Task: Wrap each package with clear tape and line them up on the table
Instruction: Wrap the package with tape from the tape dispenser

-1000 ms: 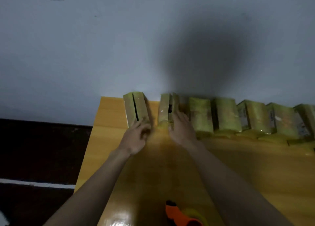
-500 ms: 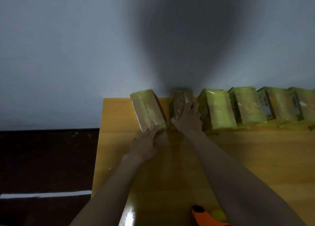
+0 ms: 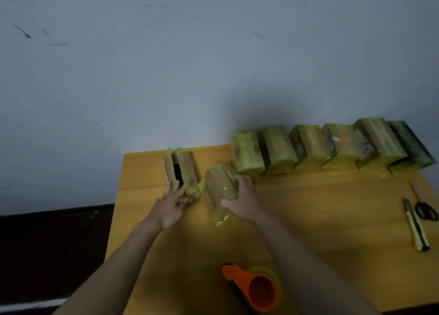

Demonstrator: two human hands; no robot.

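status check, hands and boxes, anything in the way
Left hand flat against open box. Right hand grips loose box, short of the row. Tape gun, knife, scissors lie clear.

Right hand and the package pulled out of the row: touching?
Touching. The head view shows the right hand gripping the package, fingers curled over its top edge and thumb against its near side, tilted off the table.
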